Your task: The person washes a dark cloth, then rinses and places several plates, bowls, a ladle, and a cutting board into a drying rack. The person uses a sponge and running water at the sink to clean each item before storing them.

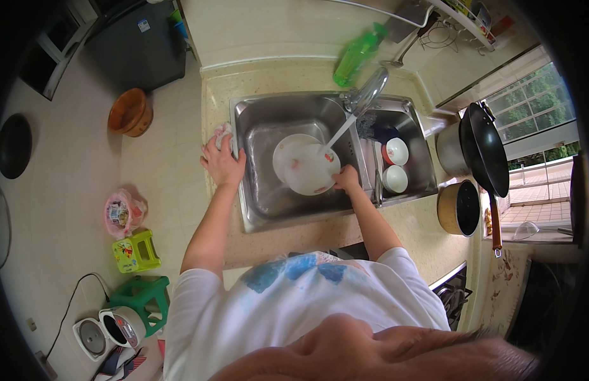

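My right hand (348, 179) grips the rim of a white plate (316, 171) with a red floral pattern. Water from the running faucet (368, 93) falls onto this plate. Behind it, a second white plate (287, 145) shows in part inside the large basin of the stainless-steel sink (266, 209). At the sink's left rim, my left hand (224, 162) rests on a crumpled pinkish-white cloth (223, 132), its fingers spread over it. Whether those fingers grip the cloth or just press on it is hard to see.
Two small bowls (395, 179) sit in the smaller right basin beside knife-like utensils (378, 176). A green bottle (359, 57) stands behind the faucet. On the right counter are a black wok (482, 147) and a saucepan (459, 208). A wooden bucket (131, 113) is on the floor.
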{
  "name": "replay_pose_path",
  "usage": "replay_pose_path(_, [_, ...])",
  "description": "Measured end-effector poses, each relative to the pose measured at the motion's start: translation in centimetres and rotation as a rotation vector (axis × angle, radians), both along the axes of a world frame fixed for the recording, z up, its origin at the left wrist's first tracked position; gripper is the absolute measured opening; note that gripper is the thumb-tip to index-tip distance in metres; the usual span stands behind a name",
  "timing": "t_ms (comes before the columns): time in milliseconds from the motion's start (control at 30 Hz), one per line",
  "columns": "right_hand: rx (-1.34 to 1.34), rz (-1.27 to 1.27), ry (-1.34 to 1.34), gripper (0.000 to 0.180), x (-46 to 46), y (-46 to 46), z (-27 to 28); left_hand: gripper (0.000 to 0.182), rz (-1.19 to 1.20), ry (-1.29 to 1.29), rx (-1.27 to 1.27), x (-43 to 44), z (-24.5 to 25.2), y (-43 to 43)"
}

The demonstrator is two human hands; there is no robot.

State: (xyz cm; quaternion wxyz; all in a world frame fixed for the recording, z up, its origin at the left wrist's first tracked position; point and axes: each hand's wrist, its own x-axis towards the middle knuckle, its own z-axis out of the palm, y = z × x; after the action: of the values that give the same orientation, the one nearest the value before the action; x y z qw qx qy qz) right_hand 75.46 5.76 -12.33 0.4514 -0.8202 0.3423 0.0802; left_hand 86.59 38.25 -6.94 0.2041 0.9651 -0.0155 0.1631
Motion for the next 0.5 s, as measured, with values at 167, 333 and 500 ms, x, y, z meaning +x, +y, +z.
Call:
replay_pose_path(167, [-0.484, 0.202, 0.019, 0.035, 1.7, -1.5, -9.3, 0.051, -0.017, -0.003, -0.016, 0.2, 0.3, -0.8])
replay_pose_path(333, [0.009, 0.197, 0.216, 0.033, 3.6, 0.9, -6.5, 0.051, 0.005, 0.011, -0.018, 0.0, 0.6, -0.2])
replay_pose_path(500, [-0.096, 0.098, 0.18, 0.03, 3.7, 0.9, -8.3, 0.051, -0.022, -0.029, -0.05, 0.2, 0.4, -0.5])
